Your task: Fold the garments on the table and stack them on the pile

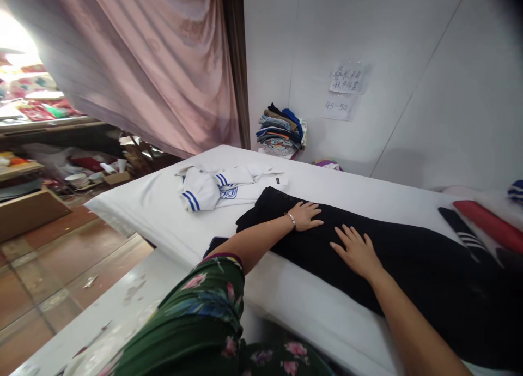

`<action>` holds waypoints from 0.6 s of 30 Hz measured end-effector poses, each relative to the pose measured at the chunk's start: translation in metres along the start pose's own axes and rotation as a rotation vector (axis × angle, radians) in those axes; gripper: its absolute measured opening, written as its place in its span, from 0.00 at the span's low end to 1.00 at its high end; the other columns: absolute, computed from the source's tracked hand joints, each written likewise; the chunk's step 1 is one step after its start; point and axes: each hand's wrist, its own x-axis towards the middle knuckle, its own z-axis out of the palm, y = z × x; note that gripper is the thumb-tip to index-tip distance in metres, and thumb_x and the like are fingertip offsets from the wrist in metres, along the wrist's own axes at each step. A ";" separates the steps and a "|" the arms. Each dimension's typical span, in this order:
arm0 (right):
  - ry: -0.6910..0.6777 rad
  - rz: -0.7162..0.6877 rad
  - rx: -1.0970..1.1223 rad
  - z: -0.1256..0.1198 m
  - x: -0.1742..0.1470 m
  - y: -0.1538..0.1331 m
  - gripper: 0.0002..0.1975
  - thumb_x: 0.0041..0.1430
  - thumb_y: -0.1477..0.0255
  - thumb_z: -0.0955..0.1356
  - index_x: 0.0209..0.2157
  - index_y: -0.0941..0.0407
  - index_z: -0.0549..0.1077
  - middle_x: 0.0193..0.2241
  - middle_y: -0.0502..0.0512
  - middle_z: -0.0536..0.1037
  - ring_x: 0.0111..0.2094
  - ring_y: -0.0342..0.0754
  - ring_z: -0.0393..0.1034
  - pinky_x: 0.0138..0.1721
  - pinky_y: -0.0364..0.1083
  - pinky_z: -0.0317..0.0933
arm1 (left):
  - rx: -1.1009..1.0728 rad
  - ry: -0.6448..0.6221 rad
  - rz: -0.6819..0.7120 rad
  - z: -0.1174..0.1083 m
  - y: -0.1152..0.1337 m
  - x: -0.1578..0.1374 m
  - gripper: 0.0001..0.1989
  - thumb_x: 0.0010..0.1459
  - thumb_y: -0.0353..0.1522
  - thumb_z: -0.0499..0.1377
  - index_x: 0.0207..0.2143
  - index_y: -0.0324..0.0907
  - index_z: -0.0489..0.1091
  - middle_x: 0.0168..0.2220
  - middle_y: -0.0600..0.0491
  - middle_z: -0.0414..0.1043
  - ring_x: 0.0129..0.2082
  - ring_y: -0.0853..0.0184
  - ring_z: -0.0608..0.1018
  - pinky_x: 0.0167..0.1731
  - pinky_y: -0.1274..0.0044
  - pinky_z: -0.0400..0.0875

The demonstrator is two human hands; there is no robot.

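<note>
A long black garment, which looks like a pair of trousers (408, 250), lies flat along the white-covered table (351, 182). My left hand (305, 216), with a bracelet at the wrist, rests palm down on its narrower left part, fingers spread. To the right of it, my right hand (357, 250) also presses flat on the black cloth with its fingers apart. Neither hand grips anything. Just beyond the left end of the trousers is a crumpled white shirt (204, 188) with blue stripes and a blue print.
A stack of folded clothes (280, 129) stands by the wall at the table's far side. Red cloth (490, 223) and a dark striped piece (466, 234) lie at the right. A pink curtain (183, 65) hangs at the back left. Part of a dark object (214, 246) shows beside my left forearm.
</note>
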 end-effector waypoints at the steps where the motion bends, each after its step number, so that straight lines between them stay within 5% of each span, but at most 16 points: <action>1: 0.002 -0.001 0.002 0.000 0.000 0.001 0.31 0.63 0.53 0.54 0.64 0.51 0.55 0.65 0.56 0.53 0.66 0.57 0.43 0.62 0.63 0.39 | 0.021 0.016 -0.010 -0.001 -0.002 -0.003 0.30 0.62 0.50 0.43 0.60 0.45 0.59 0.65 0.48 0.54 0.65 0.59 0.54 0.61 0.59 0.46; 6: 0.005 0.001 0.023 -0.003 -0.001 0.003 0.32 0.63 0.52 0.53 0.64 0.51 0.54 0.65 0.55 0.53 0.66 0.56 0.42 0.62 0.63 0.39 | 0.136 0.164 -0.208 -0.017 -0.036 -0.033 0.25 0.60 0.50 0.47 0.52 0.46 0.67 0.59 0.47 0.63 0.60 0.57 0.62 0.61 0.57 0.42; 10: 0.000 0.005 0.057 -0.003 -0.001 0.002 0.32 0.63 0.52 0.53 0.64 0.51 0.54 0.65 0.55 0.52 0.66 0.56 0.42 0.63 0.62 0.38 | -0.005 0.278 -0.651 -0.033 -0.078 -0.066 0.36 0.54 0.53 0.53 0.60 0.45 0.56 0.67 0.44 0.47 0.65 0.52 0.53 0.60 0.58 0.48; 13: -0.004 0.010 0.088 -0.003 -0.001 0.002 0.33 0.63 0.51 0.52 0.64 0.51 0.53 0.65 0.55 0.52 0.66 0.55 0.42 0.63 0.62 0.37 | -0.239 0.236 -0.918 -0.037 -0.099 -0.081 0.43 0.49 0.57 0.54 0.60 0.39 0.55 0.62 0.38 0.56 0.60 0.50 0.63 0.55 0.63 0.60; 18: 0.003 0.011 0.110 -0.004 -0.001 0.003 0.33 0.62 0.51 0.52 0.64 0.51 0.54 0.65 0.55 0.52 0.66 0.55 0.41 0.63 0.62 0.36 | -0.358 0.173 -0.997 -0.036 -0.113 -0.083 0.46 0.44 0.60 0.55 0.54 0.32 0.61 0.54 0.33 0.67 0.52 0.48 0.73 0.46 0.67 0.68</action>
